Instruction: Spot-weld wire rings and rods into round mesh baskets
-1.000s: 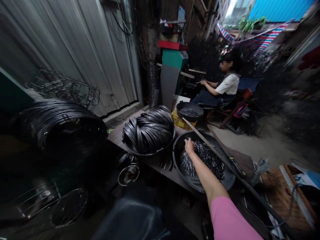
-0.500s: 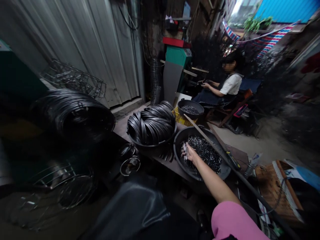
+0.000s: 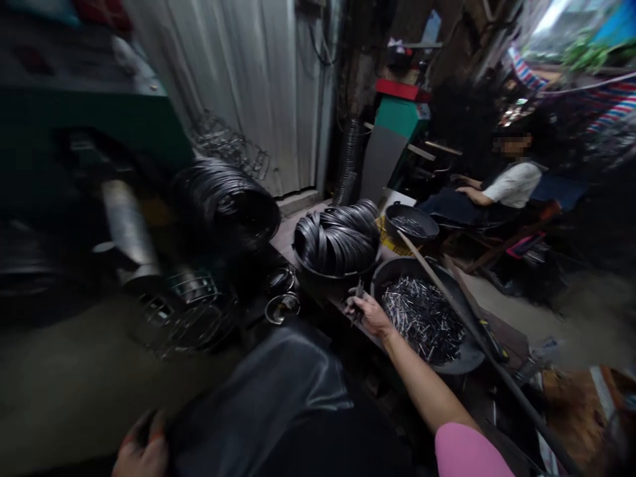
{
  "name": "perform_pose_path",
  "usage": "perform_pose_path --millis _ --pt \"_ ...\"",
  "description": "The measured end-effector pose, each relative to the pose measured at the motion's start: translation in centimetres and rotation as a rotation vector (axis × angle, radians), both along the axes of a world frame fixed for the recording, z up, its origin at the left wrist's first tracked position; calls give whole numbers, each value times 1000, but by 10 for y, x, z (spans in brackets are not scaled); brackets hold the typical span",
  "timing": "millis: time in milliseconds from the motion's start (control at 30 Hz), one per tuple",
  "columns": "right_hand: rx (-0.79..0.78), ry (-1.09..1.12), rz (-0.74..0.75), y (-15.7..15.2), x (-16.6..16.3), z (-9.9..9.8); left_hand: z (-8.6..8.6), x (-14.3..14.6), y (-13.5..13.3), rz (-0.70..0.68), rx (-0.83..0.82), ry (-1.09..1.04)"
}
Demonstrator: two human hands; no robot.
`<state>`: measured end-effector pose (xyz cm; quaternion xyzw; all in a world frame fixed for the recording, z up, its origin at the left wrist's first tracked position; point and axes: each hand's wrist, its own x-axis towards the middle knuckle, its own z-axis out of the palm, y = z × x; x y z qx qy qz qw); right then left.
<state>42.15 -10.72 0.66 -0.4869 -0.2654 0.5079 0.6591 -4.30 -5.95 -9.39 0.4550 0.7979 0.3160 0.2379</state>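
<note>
My right hand [image 3: 371, 314] is closed around a small bunch of short metal rods [image 3: 358, 301], just off the left rim of a wide black basin [image 3: 477, 363]. Inside that basin lies a heap of loose short metal rods [image 3: 422, 318]. At the lower left edge, my left hand [image 3: 143, 450] is partly in view beside the dark apron [image 3: 258, 391] over my lap. Its visible fingers have orange bands and stand apart, with nothing seen between them; the rest is cut off.
Coiled dark wire strips [image 3: 338, 238] fill a tub behind my right hand. Another wire coil [image 3: 228, 199] hangs from machinery on the left. A long pole [image 3: 447, 295] crosses the basin. A smaller basin [image 3: 411, 222] rests on a yellow crate, near a seated person [image 3: 511, 182].
My right hand has lifted out of the basin, carrying the rods leftward past its rim. The view has turned left, and my left hand has come into sight.
</note>
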Motion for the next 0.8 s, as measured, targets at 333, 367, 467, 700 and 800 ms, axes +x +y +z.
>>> perform_pose_path --millis 333,367,467,700,800 --pt "135 -413 386 17 -117 -60 3 9 -16 30 148 -135" --pt "115 -436 396 13 -118 -63 2 8 -16 36 158 -135" --pt "64 -482 392 7 -118 -66 -2 9 -15 28 184 -157" --pt "82 -576 418 8 -116 -65 16 32 4 -111 209 -210" --pt "80 -629 443 8 -118 -69 29 71 18 -471 217 -227"
